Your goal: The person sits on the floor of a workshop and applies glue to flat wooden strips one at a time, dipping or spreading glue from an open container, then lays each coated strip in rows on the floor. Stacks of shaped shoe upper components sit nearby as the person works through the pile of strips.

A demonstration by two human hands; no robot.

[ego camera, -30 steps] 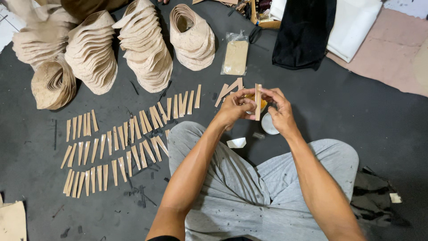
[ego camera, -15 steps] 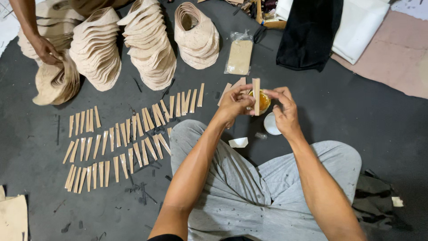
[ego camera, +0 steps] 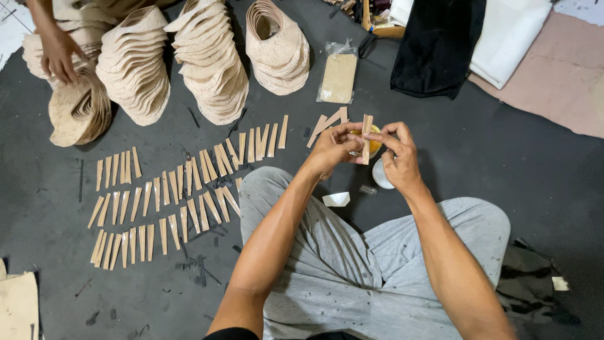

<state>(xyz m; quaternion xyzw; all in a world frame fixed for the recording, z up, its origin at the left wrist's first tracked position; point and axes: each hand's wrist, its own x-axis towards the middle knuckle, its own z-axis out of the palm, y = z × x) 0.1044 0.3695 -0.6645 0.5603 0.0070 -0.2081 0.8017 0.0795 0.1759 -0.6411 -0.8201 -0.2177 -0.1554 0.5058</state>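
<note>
Right hand (ego camera: 397, 157) pinches a thin tan strip (ego camera: 366, 138) upright over a small yellow glue pot (ego camera: 372, 143) w/ left hand (ego camera: 330, 150) closed on its lower edge, imo glue could smear onto fingers, rows of flat strips (ego camera: 163, 195) & stacked beige visor pieces (ego camera: 211, 63) lie nearby on dark floor (ego camera: 516, 182).

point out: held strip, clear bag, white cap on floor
strip (ego camera: 366, 135): head view, middle of its length.
bag (ego camera: 338, 77): head view, centre of tan contents.
cap (ego camera: 379, 176): head view, visible left part.
</note>
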